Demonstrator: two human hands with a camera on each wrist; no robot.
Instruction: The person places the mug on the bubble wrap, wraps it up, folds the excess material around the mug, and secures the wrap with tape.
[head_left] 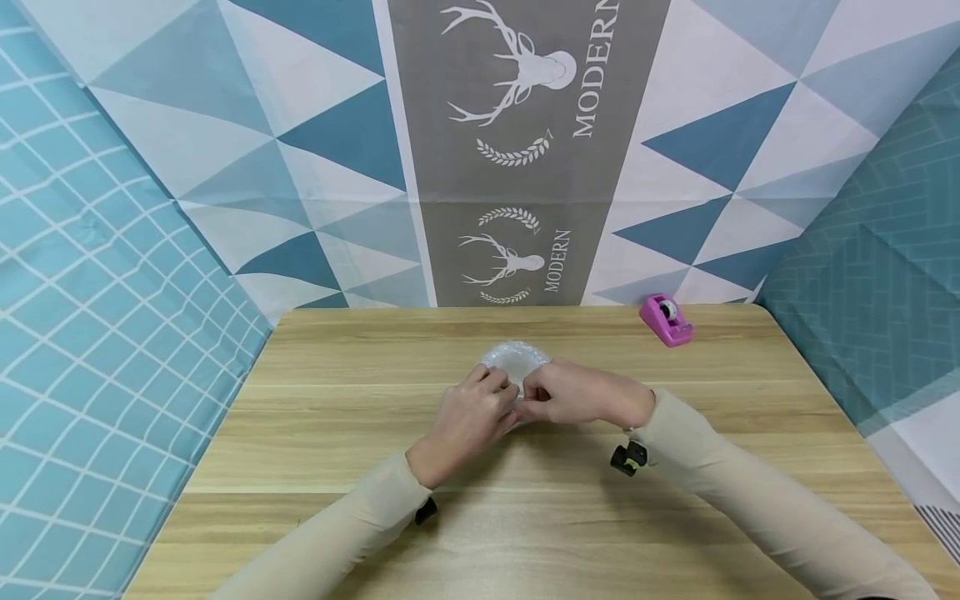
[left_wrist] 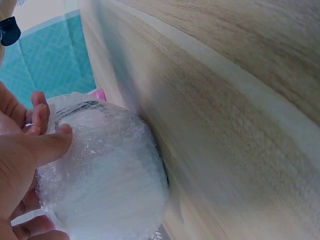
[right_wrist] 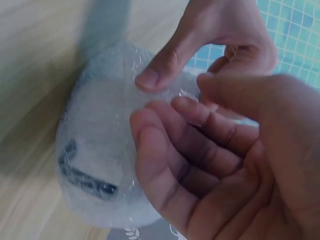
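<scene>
A round bundle in clear bubble wrap (head_left: pixel 513 357) is on the table between my two hands, its white content blurred by the plastic. Dark marks show through the wrap (right_wrist: pixel 92 182) in the right wrist view. My left hand (head_left: pixel 474 410) grips the bundle's near edge, thumb (left_wrist: pixel 52 146) on the wrap and fingers around the side. Facing it, my right hand (head_left: pixel 577 393) has its fingers curled at the same edge, fingertips and thumb pinching at the plastic close to the left thumb. What the wrap encloses is hidden.
A pink tape dispenser (head_left: pixel 666 320) stands at the back right of the wooden table (head_left: pixel 360 350). Patterned cloths hang behind the table (head_left: pixel 337 167) and along both sides. Dark wrist devices (head_left: pixel 628 457) sit at the sleeve cuffs.
</scene>
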